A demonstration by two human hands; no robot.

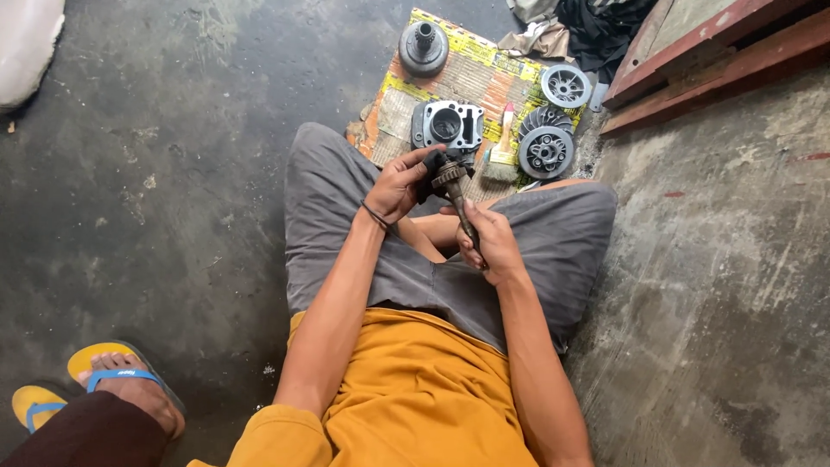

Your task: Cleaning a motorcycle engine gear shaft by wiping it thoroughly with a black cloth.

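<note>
We grip the geared shaft (pixel 456 192) in both hands (pixel 399 183) (pixel 490 245) — cylinder block (pixel 447 126) beyond our fingertips, still apart, unassembled.

A dark, greasy geared shaft (pixel 456 195), with a toothed wheel at its upper end and a thin rod running down and toward the wearer, is held tilted above the lap, its gear end gripped by the left hand (pixel 399 183) and its lower rod by the right hand (pixel 488 246).

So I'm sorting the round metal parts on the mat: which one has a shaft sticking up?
The dark drum-shaped part at the mat's far left corner; the others are flat discs.
</note>
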